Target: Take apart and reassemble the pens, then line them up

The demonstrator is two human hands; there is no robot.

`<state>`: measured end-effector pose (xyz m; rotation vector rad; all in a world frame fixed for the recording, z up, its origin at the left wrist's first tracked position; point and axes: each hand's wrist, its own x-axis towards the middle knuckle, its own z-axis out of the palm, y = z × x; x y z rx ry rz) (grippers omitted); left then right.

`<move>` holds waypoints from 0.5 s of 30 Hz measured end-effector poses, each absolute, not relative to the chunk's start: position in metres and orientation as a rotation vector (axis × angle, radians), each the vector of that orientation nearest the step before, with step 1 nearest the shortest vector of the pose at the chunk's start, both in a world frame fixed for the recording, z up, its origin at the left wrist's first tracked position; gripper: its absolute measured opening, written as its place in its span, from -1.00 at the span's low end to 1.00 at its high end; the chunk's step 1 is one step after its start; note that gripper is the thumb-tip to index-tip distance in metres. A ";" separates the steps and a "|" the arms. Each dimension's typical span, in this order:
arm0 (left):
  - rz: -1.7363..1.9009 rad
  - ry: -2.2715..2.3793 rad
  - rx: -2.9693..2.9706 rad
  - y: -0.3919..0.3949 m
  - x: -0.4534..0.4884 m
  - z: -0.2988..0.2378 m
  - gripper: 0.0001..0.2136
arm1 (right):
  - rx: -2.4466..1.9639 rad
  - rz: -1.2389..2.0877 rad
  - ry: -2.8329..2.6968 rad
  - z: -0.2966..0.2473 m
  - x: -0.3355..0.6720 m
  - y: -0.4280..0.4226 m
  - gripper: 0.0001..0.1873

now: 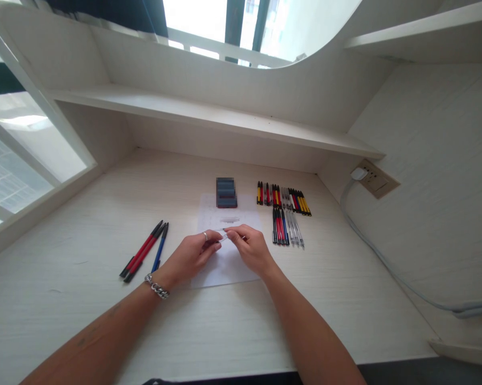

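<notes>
Over a white sheet of paper (208, 272), my two hands meet with bent fingers. A small clear pen part (223, 237) runs between the fingertips. My left hand (194, 254), with a ring and a chain bracelet, pinches its left end. My right hand (249, 247) grips the other end between thumb and forefinger. A thin dark-tipped piece also shows by the right forefinger, and its full length is hidden. Just beyond the fingers, a small clear piece (229, 220) lies on the paper. Two red pens (144, 251) and a blue pen (160, 247) lie left of my left hand.
A phone (227, 192) lies at the paper's far edge. Right of it is a row of short yellow, red and clear pen parts (283, 198). Below that row lie several longer red and blue pieces (281, 227) and clear tubes (295, 230). A cable (361, 232) runs from the wall socket (379, 179).
</notes>
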<state>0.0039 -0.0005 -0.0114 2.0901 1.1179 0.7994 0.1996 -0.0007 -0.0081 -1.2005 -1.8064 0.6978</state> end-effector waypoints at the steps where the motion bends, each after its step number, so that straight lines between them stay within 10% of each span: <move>1: 0.807 1.134 2.063 0.000 0.004 -0.011 -0.78 | -1.259 0.655 -1.794 -0.011 0.203 0.003 -0.75; 15: 0.836 1.217 1.994 0.002 0.001 -0.012 -0.77 | -1.772 0.277 -2.008 -0.030 0.206 0.024 -0.88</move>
